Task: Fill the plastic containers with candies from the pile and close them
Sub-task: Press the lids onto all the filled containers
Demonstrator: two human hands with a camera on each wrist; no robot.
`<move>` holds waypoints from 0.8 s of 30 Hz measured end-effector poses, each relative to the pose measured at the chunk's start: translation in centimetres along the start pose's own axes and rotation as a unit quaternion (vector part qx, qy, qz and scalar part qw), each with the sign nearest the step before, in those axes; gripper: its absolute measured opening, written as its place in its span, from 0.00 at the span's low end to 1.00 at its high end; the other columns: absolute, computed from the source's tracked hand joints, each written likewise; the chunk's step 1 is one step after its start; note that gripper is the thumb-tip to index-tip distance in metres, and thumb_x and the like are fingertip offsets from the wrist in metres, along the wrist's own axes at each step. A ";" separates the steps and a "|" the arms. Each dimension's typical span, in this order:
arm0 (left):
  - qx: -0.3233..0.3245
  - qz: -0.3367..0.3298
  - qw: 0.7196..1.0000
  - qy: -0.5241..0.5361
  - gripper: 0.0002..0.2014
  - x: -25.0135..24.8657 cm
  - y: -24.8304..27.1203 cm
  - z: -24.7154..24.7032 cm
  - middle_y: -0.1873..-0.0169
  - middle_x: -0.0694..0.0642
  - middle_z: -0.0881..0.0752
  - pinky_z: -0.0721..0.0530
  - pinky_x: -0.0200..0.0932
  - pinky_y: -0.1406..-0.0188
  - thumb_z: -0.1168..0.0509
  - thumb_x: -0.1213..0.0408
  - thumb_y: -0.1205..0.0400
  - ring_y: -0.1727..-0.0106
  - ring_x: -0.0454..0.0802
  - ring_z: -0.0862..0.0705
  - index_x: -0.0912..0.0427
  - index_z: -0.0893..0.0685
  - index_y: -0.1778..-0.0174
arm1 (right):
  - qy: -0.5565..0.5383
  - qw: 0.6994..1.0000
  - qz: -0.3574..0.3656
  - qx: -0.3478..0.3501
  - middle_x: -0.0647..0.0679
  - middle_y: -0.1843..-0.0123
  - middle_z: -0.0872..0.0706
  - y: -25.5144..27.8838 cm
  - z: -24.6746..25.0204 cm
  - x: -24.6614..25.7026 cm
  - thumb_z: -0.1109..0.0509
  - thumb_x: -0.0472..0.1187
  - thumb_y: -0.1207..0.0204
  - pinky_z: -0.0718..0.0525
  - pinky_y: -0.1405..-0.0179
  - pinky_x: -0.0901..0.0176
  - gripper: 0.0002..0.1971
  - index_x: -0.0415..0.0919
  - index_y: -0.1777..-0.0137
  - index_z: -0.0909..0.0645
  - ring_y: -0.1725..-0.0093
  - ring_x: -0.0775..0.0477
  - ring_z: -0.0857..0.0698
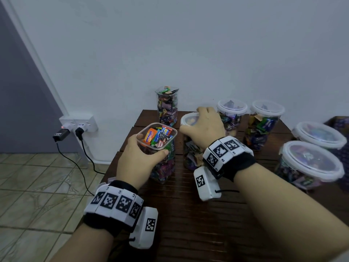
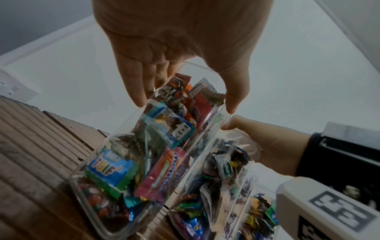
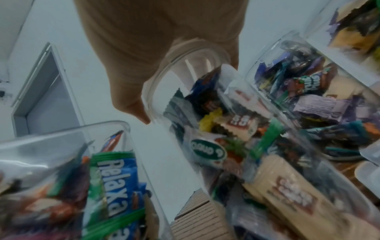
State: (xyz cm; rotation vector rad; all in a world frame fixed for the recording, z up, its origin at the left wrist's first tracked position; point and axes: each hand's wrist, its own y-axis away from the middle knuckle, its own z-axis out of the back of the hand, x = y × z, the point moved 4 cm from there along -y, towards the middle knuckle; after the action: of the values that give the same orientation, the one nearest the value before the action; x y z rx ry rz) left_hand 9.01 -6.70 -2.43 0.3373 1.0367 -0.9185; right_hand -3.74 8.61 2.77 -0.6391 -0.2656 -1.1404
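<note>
A square clear container [image 1: 160, 138], open and packed with wrapped candies, stands on the dark wooden table [image 1: 188, 214]. My left hand [image 1: 149, 148] grips it just under the rim, thumb on the near side, fingers on the left; in the left wrist view the left hand [image 2: 185, 100] spans the container [image 2: 144, 154]. Beside it to the right stands a second candy-filled container [image 1: 190, 156]. My right hand [image 1: 190, 120] lies over its white-rimmed lid [image 1: 186, 118], thumb and fingers curled round the edge. The right wrist view shows that lid [image 3: 185, 60] under my palm.
An open tall container [image 1: 167, 104] stands at the back by the wall. Two lidded containers [image 1: 232, 108] [image 1: 267, 110] stand behind my right hand, two more [image 1: 319, 135] [image 1: 311, 163] at the right. A wall socket with plugs [image 1: 79, 125] and cables lies beyond the table's left edge.
</note>
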 end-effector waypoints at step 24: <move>0.013 -0.004 1.000 0.021 0.39 0.9 0.1 -0.3 0.40 0.45 0.18 0.19 0.56 0.38 0.24 0.37 0.42 0.40 0.46 0.18 0.40 0.32 0.37 | -0.047 0.995 0.027 -0.083 0.35 0.29 0.29 -4.5 0.2 -2.8 0.33 0.47 0.23 0.37 0.30 0.54 0.23 0.31 0.33 0.25 0.29 0.37 0.31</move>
State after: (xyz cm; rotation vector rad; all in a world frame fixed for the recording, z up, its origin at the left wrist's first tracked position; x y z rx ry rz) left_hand 9.08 -6.91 -3.38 0.3758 1.0667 -0.9355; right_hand -8.90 9.66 2.99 -0.8442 -0.2337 -1.0893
